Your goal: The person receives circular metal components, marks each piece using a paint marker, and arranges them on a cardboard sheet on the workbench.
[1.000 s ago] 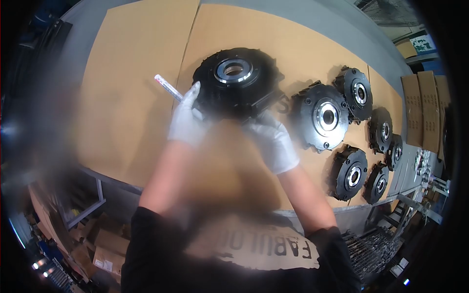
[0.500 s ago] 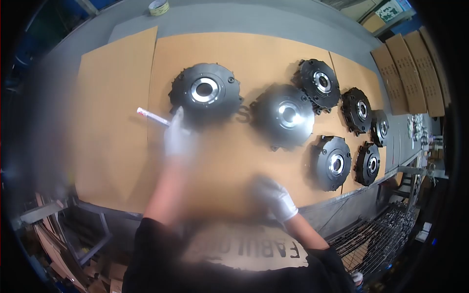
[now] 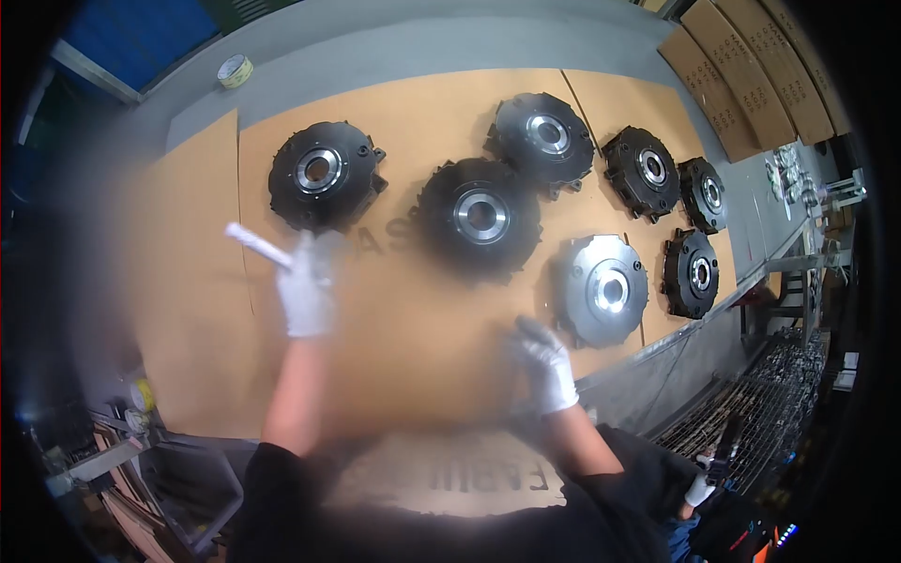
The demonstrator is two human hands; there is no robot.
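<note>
My left hand [image 3: 306,289], in a white glove, is closed on a white marker pen [image 3: 257,246] that points up and to the left. It is just below a black clutch cover [image 3: 349,178] with a bright metal ring, at the left of the group. My right hand [image 3: 547,364], also gloved, hovers near the table's front edge with fingers loosely bent and apart; nothing shows in it. Close by lies another clutch cover [image 3: 574,293], shiny with reflected light. A third clutch cover [image 3: 441,246] sits between the hands, farther back, near dark printed letters.
Several more clutch covers [image 3: 627,178] lie to the right on the cardboard sheet [image 3: 413,342]. A tape roll [image 3: 235,71] sits at the back left, cartons [image 3: 713,94] at the back right. Another person's gloved hand [image 3: 699,490] is at lower right, beside a wire rack [image 3: 732,413].
The view has swung, so the clutch covers appear farther left. My left hand keeps the marker below the left clutch cover. My right hand stays off the parts. Another person's hand shows more at lower right.
</note>
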